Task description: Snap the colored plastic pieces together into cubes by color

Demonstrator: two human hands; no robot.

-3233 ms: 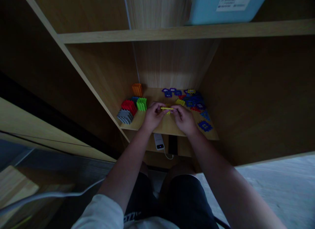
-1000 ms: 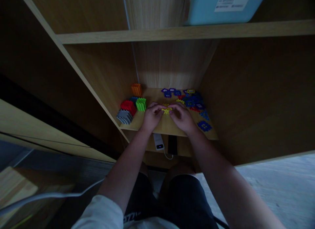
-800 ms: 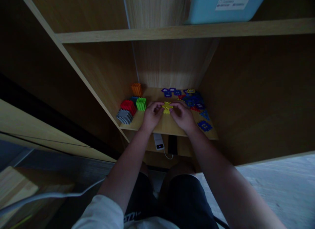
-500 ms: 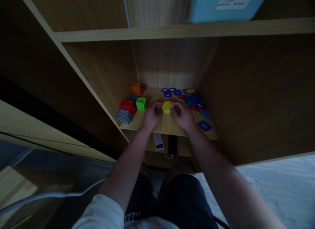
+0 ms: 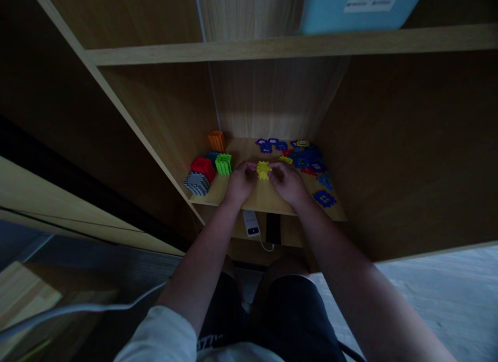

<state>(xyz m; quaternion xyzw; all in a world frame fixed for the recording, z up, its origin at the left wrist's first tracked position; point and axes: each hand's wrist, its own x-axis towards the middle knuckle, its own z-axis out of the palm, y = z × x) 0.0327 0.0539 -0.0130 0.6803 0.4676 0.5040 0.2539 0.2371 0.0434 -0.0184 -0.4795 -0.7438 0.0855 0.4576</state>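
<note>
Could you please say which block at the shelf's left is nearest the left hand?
The bright green block, just beside the left hand; the others sit farther away.

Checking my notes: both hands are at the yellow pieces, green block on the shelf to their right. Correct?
Wrong side: the left hand and right hand are at the yellow pieces, but the head view shows the green block on the shelf to their left.

The light is dim, the right-hand cabinet wall shadowed, the label blurred.
</note>
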